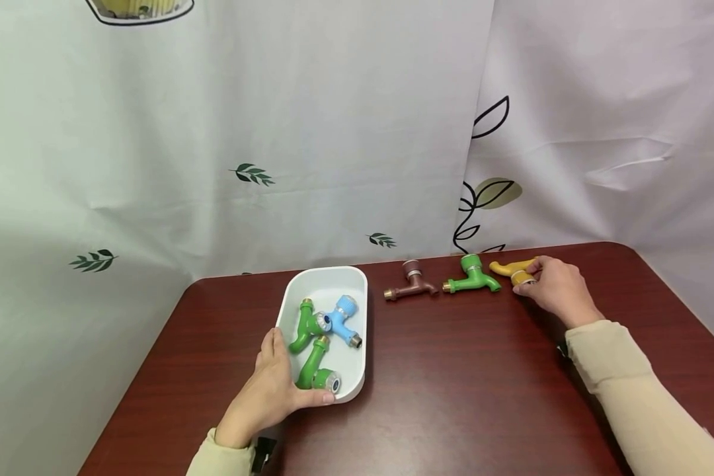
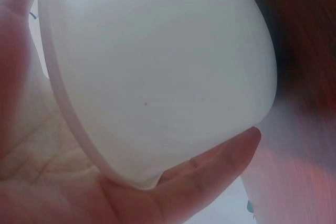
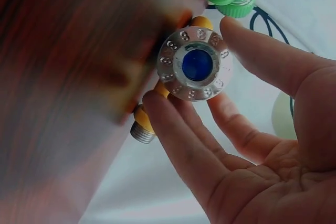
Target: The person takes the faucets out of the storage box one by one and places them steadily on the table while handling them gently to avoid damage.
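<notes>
At the near left corner of a white plastic tray (image 1: 357,284), my left hand (image 1: 270,387) grips it, thumb along the near rim and fingers against the left wall. Inside lie a blue tap (image 1: 337,321) and two green taps, one (image 1: 303,325) by the left wall and one (image 1: 314,365) toward the near end. Over at the table's back right, my right hand (image 1: 559,287) holds a yellow tap (image 1: 510,268) between thumb and fingers. Its clear round knob (image 3: 173,80) with a blue centre faces the right wrist camera, and its threaded end (image 3: 142,132) sticks out beyond the fingers.
Left of the yellow tap, a green tap (image 1: 471,281) and a brown tap (image 1: 413,285) lie near the back edge of the dark red wooden table (image 1: 452,383). A white curtain (image 1: 333,132) with leaf prints hangs right behind the table.
</notes>
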A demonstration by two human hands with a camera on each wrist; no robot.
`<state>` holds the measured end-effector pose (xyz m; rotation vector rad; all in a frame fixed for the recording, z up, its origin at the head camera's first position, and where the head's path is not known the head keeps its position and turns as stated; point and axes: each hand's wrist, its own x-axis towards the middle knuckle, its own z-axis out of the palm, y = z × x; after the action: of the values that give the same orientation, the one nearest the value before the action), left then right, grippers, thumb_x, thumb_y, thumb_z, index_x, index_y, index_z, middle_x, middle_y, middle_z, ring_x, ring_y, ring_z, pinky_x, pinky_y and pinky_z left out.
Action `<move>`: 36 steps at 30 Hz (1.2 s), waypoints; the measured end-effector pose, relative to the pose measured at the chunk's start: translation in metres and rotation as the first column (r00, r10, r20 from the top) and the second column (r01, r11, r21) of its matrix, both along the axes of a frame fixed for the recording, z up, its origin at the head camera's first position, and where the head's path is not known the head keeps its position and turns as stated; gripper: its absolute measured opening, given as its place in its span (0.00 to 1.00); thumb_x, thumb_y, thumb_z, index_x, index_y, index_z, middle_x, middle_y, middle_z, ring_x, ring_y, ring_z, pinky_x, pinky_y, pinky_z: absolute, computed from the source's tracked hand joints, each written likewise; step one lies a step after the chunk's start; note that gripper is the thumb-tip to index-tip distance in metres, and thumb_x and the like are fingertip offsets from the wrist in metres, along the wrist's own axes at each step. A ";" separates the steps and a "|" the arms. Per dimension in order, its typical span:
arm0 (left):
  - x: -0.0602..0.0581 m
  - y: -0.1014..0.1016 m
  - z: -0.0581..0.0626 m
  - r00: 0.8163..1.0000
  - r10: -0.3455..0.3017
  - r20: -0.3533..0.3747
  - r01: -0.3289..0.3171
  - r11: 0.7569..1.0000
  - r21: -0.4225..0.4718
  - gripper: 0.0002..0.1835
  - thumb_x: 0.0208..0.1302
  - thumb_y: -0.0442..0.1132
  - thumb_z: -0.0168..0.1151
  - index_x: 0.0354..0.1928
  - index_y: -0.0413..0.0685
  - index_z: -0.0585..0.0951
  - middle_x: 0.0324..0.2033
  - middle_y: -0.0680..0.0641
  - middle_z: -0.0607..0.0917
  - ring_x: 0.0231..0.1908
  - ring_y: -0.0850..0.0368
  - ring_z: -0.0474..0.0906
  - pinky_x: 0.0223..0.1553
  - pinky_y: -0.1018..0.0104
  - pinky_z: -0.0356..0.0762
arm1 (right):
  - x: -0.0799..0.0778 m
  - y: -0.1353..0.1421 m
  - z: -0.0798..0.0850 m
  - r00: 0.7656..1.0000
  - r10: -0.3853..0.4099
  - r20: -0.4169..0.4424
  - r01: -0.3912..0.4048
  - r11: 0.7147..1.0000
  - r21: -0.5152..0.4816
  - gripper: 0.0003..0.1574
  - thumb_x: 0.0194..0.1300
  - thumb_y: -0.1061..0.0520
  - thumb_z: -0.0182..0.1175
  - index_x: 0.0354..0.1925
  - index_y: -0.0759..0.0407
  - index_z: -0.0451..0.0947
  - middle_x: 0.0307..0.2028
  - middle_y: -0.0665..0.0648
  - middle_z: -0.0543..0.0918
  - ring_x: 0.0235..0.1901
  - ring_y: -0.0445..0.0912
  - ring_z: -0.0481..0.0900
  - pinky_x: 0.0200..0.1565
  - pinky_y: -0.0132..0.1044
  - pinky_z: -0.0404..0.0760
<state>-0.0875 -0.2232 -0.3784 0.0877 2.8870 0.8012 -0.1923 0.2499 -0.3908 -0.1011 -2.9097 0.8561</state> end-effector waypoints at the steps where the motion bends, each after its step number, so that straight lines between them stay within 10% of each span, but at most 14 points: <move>1: 0.000 0.000 0.000 1.000 0.000 -0.003 0.000 1.000 -0.002 0.83 0.34 0.68 0.82 0.75 0.25 0.38 0.73 0.28 0.46 0.69 0.30 0.52 0.64 0.40 0.65 | 0.000 0.000 0.000 1.000 0.002 -0.004 -0.002 1.000 0.005 0.29 0.54 0.54 0.74 0.45 0.73 0.75 0.36 0.69 0.82 0.37 0.63 0.76 0.38 0.54 0.73; 22: 0.000 0.000 0.001 0.999 -0.002 -0.033 0.002 1.000 -0.021 0.82 0.32 0.69 0.81 0.74 0.27 0.42 0.71 0.30 0.51 0.68 0.34 0.54 0.63 0.43 0.67 | 0.023 -0.049 0.021 0.953 0.074 -0.295 -0.050 0.995 0.088 0.35 0.49 0.62 0.76 0.51 0.77 0.73 0.42 0.79 0.75 0.41 0.73 0.74 0.42 0.67 0.72; 36: 0.001 0.000 0.000 1.000 -0.007 -0.026 0.007 1.000 -0.020 0.83 0.33 0.69 0.81 0.74 0.25 0.39 0.72 0.28 0.48 0.70 0.32 0.52 0.64 0.41 0.65 | 0.032 -0.101 0.028 0.954 0.140 -0.267 -0.119 0.988 0.095 0.38 0.54 0.60 0.75 0.58 0.76 0.71 0.48 0.79 0.74 0.45 0.73 0.76 0.44 0.66 0.74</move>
<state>-0.0864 -0.2235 -0.3779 0.1065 2.9166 0.7753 -0.1603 0.1493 -0.3628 0.2011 -2.7067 0.7084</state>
